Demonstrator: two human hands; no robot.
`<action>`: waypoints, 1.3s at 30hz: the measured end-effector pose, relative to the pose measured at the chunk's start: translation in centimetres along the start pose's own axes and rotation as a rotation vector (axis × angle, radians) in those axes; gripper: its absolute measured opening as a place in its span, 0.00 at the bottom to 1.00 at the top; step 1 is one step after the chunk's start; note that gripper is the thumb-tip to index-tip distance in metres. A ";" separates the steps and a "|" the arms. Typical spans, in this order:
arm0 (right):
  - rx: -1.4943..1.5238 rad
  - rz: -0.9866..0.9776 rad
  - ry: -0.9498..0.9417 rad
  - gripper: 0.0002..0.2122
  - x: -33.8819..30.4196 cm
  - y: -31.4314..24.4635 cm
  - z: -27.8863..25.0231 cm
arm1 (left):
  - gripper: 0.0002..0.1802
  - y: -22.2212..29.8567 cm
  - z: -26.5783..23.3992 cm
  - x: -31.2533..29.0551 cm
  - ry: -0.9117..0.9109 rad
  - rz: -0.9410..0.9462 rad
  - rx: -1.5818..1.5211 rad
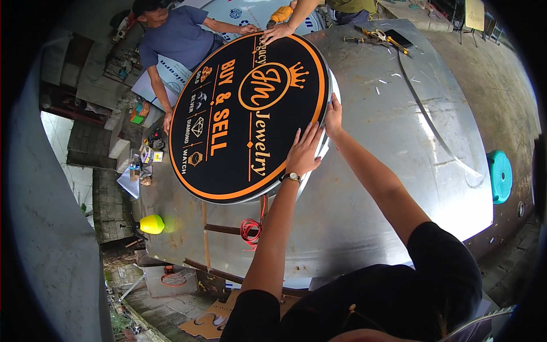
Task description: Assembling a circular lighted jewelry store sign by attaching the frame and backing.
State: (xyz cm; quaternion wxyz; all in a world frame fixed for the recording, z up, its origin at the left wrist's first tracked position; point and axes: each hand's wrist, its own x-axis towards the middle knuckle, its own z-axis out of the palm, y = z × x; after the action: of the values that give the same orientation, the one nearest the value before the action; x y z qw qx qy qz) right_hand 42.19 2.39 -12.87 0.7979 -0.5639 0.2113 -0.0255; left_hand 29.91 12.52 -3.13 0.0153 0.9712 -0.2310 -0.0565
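Note:
A large round sign [233, 122] with a black face, an orange ring and orange and white lettering lies over the metal table. My left hand [306, 149], with a watch at the wrist, rests flat on its face near the right edge, fingers stretched. Against the sign's pale side wall is my right hand [335, 117], its fingers extended along the rim; their undersides are hidden. A person in a blue shirt [176, 43] touches the sign's left edge with one hand. Another person's hand [278, 33] presses on its far edge, beside a yellow power drill [281, 15].
On the metal table [387, 154] lie pliers [376, 35], a phone [399, 39], white scraps and a long thin strip [424, 105]. Red wire [250, 231] is coiled below the sign. A yellow-green rounded object [151, 224] sits at left; a green stool [500, 176] stands right.

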 end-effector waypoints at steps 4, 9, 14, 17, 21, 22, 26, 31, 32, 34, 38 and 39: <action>0.028 0.024 -0.086 0.23 -1.6 -1.4 -1.0 | 0.52 0.5 0.1 0.6 0.003 0.013 0.081; 0.057 0.034 -0.180 0.27 -3.5 -3.6 -2.5 | 0.50 0.9 0.1 0.9 -0.009 0.021 -0.001; 0.003 0.222 -0.210 0.27 -8.6 -5.3 -4.8 | 0.50 0.1 0.8 -0.2 0.011 0.012 0.029; -0.185 -0.064 0.007 0.23 -10.5 -2.2 -12.5 | 0.50 1.8 1.1 1.3 0.058 0.060 0.013; -0.750 -0.485 0.264 0.23 -20.2 -0.1 -24.5 | 0.51 -0.1 0.9 -0.5 0.013 0.012 0.083; -0.895 -0.497 0.371 0.23 -22.9 -0.4 -27.9 | 0.51 -0.4 0.8 -0.7 0.015 0.008 0.084; -1.197 -0.206 0.798 0.27 -31.0 0.1 -40.1 | 0.51 -0.1 0.9 -0.3 0.036 0.019 0.078; -1.229 0.042 1.024 0.30 -30.9 3.9 -44.7 | 0.49 0.2 1.1 0.4 0.063 0.032 0.075; -1.226 0.040 1.029 0.30 -30.6 4.6 -44.9 | 0.49 0.5 1.0 0.6 0.062 0.035 0.075; -1.166 0.195 1.143 0.31 -29.1 5.7 -44.7 | 0.50 1.1 1.1 1.1 0.079 0.046 0.076; -1.358 0.196 1.202 0.32 -29.0 6.7 -42.7 | 0.50 0.5 1.3 0.2 0.064 0.022 0.076; -1.389 0.193 1.197 0.33 -29.2 6.5 -42.1 | 0.50 0.3 1.1 -0.3 0.044 0.013 0.083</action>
State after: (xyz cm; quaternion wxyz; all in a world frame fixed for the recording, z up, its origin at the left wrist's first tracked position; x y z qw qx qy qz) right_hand -1.05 -24.55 -21.34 0.0366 -0.7888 0.6029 -0.1138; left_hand 29.37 12.39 -4.14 -0.0198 0.9705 -0.2390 -0.0256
